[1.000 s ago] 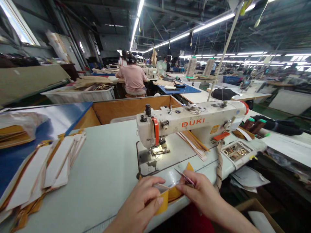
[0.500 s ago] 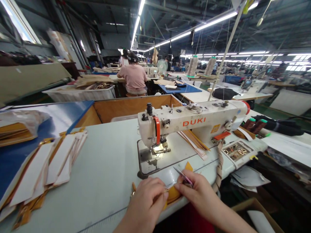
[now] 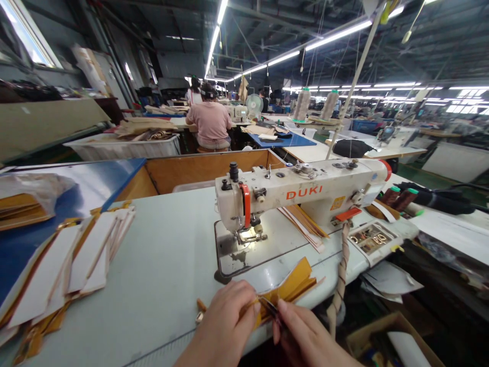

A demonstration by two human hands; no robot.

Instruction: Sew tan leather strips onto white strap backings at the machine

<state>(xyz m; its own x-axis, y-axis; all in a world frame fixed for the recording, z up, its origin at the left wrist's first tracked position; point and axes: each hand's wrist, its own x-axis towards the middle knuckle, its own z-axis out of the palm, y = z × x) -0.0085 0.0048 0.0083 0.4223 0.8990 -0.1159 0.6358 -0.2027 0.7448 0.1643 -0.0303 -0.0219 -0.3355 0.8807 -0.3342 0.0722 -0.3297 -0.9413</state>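
Note:
Fingers pinched, my left hand [image 3: 225,316] holds the near end of a mustard-yellow leather piece [image 3: 296,278] at the front edge of the sewing table. My right hand [image 3: 305,331] is closed around small thread snips [image 3: 270,307]. Their metal tips point left and meet the leather beside my left fingertips. Whether a thread lies between the tips is too small to tell. Behind the hands stands the white sewing machine [image 3: 275,191], its needle area away from the leather. A small metal fitting with a yellow tab [image 3: 200,312] lies left of my left hand.
White-and-mustard strips [image 3: 87,250] lie in stacks at the left. More strips [image 3: 301,229] rest under the machine arm. A parts tray [image 3: 372,238] with metal rings sits at the right. A wrapped cord [image 3: 342,270] hangs off the table edge. A co-worker [image 3: 209,120] sits ahead.
My right hand has lowered and turned, bringing the snips' tips from pointing up and away to the leather by my left fingers. More of the yellow leather now shows behind the hands.

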